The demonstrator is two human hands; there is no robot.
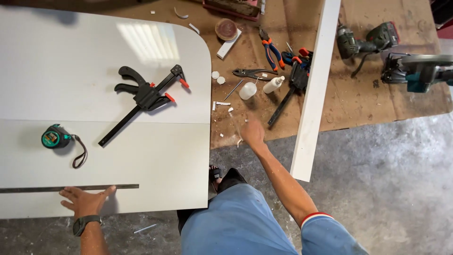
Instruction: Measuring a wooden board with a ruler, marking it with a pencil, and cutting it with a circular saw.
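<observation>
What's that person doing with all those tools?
A person stands at a workbench. Their left hand lies flat on a long metal ruler on a big white board. Their right hand reaches over the brown table toward small white bottles; it looks blurred, so what it holds is unclear. A black bar clamp and a green tape measure lie on the board.

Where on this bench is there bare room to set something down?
The white rounded-corner panel is bare left of the black bar clamp, and between the green tape measure and the dark steel ruler. The brown board is crowded around the orange-handled pliers.
</observation>
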